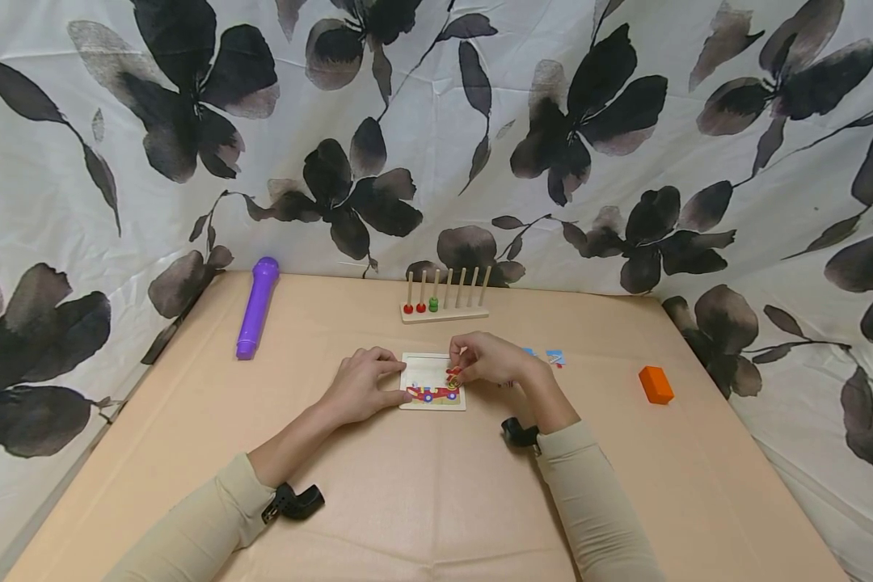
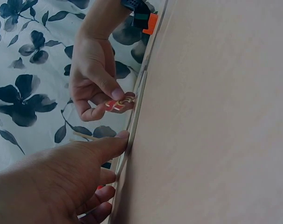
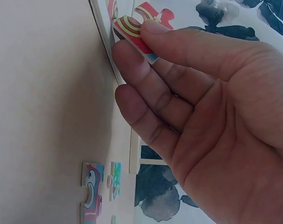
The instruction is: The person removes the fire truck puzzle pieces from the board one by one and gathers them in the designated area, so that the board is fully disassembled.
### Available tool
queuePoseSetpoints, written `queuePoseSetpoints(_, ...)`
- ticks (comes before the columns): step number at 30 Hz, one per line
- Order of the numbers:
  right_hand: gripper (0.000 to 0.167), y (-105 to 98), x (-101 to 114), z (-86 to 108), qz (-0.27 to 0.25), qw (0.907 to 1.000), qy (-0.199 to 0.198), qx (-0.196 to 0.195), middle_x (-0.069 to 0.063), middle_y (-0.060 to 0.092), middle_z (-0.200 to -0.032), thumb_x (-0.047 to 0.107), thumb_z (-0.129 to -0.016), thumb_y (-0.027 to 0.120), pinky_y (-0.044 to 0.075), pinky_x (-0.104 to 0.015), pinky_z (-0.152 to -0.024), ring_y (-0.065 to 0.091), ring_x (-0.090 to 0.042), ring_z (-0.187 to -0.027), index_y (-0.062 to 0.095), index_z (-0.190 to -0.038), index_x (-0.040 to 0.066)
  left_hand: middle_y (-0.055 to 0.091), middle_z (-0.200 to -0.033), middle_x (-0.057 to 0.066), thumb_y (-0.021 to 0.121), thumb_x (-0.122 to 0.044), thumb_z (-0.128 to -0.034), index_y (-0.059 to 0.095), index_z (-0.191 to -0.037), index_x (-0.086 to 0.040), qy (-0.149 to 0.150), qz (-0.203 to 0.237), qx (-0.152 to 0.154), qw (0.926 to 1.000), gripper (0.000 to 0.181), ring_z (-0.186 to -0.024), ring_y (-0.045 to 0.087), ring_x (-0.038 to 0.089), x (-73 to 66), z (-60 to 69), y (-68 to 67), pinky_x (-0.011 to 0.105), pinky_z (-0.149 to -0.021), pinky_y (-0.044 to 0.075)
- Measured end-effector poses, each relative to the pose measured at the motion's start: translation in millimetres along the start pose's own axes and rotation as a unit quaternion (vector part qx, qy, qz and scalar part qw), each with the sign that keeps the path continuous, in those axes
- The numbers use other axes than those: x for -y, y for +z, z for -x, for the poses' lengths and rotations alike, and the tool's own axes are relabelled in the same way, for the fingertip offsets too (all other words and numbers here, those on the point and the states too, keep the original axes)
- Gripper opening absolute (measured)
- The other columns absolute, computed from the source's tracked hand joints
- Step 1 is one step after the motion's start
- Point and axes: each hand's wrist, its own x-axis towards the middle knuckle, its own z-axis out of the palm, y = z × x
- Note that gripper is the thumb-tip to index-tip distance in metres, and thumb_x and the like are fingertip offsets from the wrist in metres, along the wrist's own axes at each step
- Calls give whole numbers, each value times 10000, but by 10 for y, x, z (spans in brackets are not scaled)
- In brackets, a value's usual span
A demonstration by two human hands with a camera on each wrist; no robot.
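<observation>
A white-framed puzzle board (image 1: 433,406) lies on the table, its lower part filled with pieces showing a red vehicle (image 1: 425,395). The left hand (image 1: 364,386) rests at the board's left side, thumb and fingers on the frame edge; it is also seen in the left wrist view (image 2: 71,179). Over the board's right part, the right hand (image 1: 489,358) pinches a red and yellow puzzle piece (image 3: 136,35) between thumb and fingers. Whether that piece touches the board cannot be told.
Loose puzzle pieces (image 1: 555,357) lie right of the board, partly behind the right hand. A peg stand (image 1: 444,314) with red and green beads is behind it. A purple tube (image 1: 258,309) lies at the back left, an orange block (image 1: 656,385) on the right. A floral cloth hangs behind.
</observation>
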Motion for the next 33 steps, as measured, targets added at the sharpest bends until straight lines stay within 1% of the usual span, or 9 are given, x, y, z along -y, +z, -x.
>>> queuePoseSetpoints(3,174,-26,1,10,-33,10000,-33,55,-11,671,-798,-29,-929,725,393,-274,-566,545,-128,-698,582,-995,46,639,-1294,46,846,-444,-849,738,-1302,-119,0,3,-2,10000,568,-1200,528,287,7,0,2,507,-973,377)
queuePoseSetpoints(6,177,-64,4,29,-53,9999,-137,17,-28,671,-830,-51,-921,717,436,-266,-653,574,-134,-742,576,-1003,18,638,-1299,47,849,-439,-847,736,-1305,-118,-23,35,14,10000,571,-1208,525,289,-6,9,-7,511,-987,375)
queuePoseSetpoints(9,169,-114,1,65,-1,9993,-326,-156,-52,662,-856,-73,-900,710,476,-283,-702,599,-168,-782,595,-997,4,638,-1298,48,850,-440,-847,736,-1306,-116,-29,27,20,10000,574,-1205,526,290,-9,10,-10,515,-990,376)
queuePoseSetpoints(12,151,-165,-8,109,143,9979,-470,-413,-69,664,-878,-75,-887,703,506,-305,-726,618,-204,-813,635,-978,24,639,-1295,48,848,-443,-847,737,-1304,-118,-20,-4,11,10000,572,-1198,528,290,-8,5,-10,517,-987,379)
queuePoseSetpoints(17,145,-233,-8,190,337,9956,-374,-788,-30,670,-883,-37,-890,732,532,-333,-745,626,-219,-830,691,-951,88,640,-1293,49,848,-445,-846,740,-1300,-123,-22,-9,7,10000,568,-1193,530,291,-15,-2,-14,517,-987,381)
queuePoseSetpoints(21,126,-287,-10,247,349,9945,-302,-939,-25,668,-875,-5,-891,754,535,-345,-742,625,-225,-839,718,-951,100,640,-1293,50,848,-443,-845,739,-1301,-121,-28,-1,14,10000,569,-1187,531,289,-21,6,-21,520,-986,381)
queuePoseSetpoints(28,129,-380,-76,300,240,9942,-331,-992,-43,727,-912,-12,-900,754,542,-358,-790,650,-232,-867,759,-983,86,643,-1287,44,846,-456,-844,741,-1297,-123,11,-38,-17,10000,571,-1180,536,287,4,1,-4,519,-970,386)
queuePoseSetpoints(33,127,-433,-98,348,177,9948,-199,-981,-48,744,-926,-8,-911,752,549,-355,-796,660,-216,-859,774,-1003,76,645,-1289,43,845,-463,-843,741,-1298,-125,38,-35,-32,10000,576,-1185,537,289,8,-7,4,518,-972,388)
